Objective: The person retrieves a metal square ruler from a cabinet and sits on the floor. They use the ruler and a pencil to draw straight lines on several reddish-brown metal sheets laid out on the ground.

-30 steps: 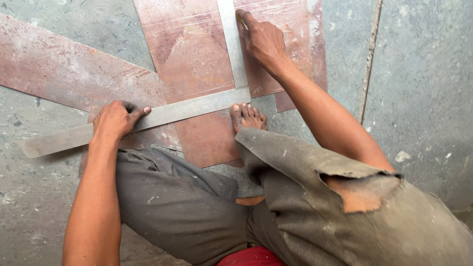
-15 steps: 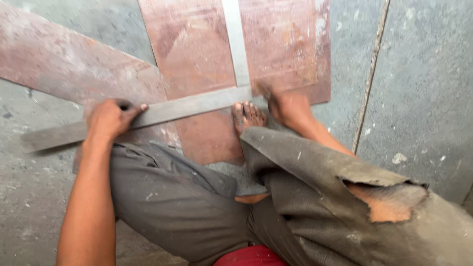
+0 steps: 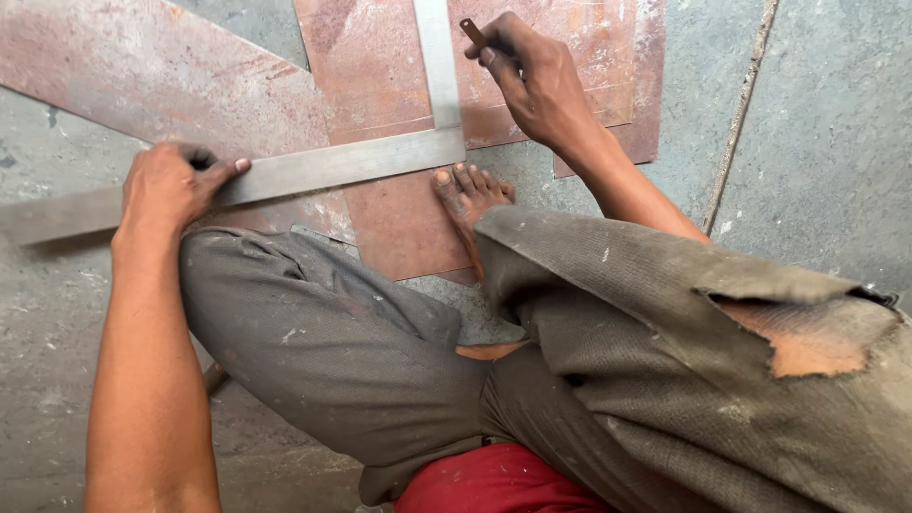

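A large steel square (image 3: 351, 163) lies on rusty brown metal sheets (image 3: 380, 76) on the floor, one arm running left, the other going up out of view. My left hand (image 3: 171, 185) presses flat on the long arm at the left. My right hand (image 3: 532, 71) is beside the upright arm, fingers closed on a thin brown scriber (image 3: 472, 32) held against the sheet. My bare foot (image 3: 470, 190) rests on the sheet just below the corner of the square.
I squat on a grey concrete floor (image 3: 817, 142) with a groove (image 3: 741, 114) running down at the right. Another rusty sheet (image 3: 142, 71) reaches to the upper left. My knees in torn grey trousers (image 3: 665, 323) fill the lower view.
My right hand came back toward my foot half a second ago and is now up again beside the upright arm of the square. The left hand stays pressed on the long arm.
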Demonstrator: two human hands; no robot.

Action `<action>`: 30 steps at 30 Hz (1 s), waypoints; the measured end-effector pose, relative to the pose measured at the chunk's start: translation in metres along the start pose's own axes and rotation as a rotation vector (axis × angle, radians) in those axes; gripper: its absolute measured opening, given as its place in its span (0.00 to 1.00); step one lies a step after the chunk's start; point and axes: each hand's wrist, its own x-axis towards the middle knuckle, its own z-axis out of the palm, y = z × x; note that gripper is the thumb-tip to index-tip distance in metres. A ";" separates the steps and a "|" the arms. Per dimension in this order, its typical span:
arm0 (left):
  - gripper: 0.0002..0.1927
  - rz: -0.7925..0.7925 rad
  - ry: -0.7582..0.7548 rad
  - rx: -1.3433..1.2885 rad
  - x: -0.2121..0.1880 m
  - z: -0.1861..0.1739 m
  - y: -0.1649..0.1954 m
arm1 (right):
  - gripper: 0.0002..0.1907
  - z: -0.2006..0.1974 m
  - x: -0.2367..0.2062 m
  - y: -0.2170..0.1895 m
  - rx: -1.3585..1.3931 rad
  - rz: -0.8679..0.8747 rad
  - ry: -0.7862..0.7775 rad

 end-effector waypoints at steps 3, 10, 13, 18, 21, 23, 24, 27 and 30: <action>0.24 -0.024 -0.025 0.018 -0.001 -0.001 0.009 | 0.05 0.006 0.000 0.010 0.017 -0.003 0.013; 0.25 -0.004 -0.058 0.006 0.005 0.001 0.011 | 0.05 0.015 -0.009 0.048 0.104 0.127 0.074; 0.26 -0.017 -0.079 0.045 0.007 -0.001 0.011 | 0.06 0.020 -0.008 0.056 -0.066 0.181 0.053; 0.27 -0.089 -0.138 0.078 0.010 -0.007 0.019 | 0.13 0.039 0.016 0.077 -0.410 0.312 -0.069; 0.28 -0.092 -0.163 0.095 0.011 -0.009 0.023 | 0.19 0.055 0.033 0.101 -0.469 0.197 -0.039; 0.28 -0.077 -0.166 0.110 0.011 -0.010 0.024 | 0.15 0.065 0.046 0.118 -0.541 0.128 -0.043; 0.28 -0.082 -0.172 0.114 0.011 -0.010 0.024 | 0.13 0.069 0.054 0.124 -0.540 0.107 -0.020; 0.28 -0.074 -0.175 0.130 0.012 -0.010 0.023 | 0.09 0.074 0.063 0.119 -0.514 0.059 0.040; 0.28 -0.082 -0.189 0.177 0.013 -0.007 0.023 | 0.11 0.067 0.030 0.074 -0.368 0.098 0.015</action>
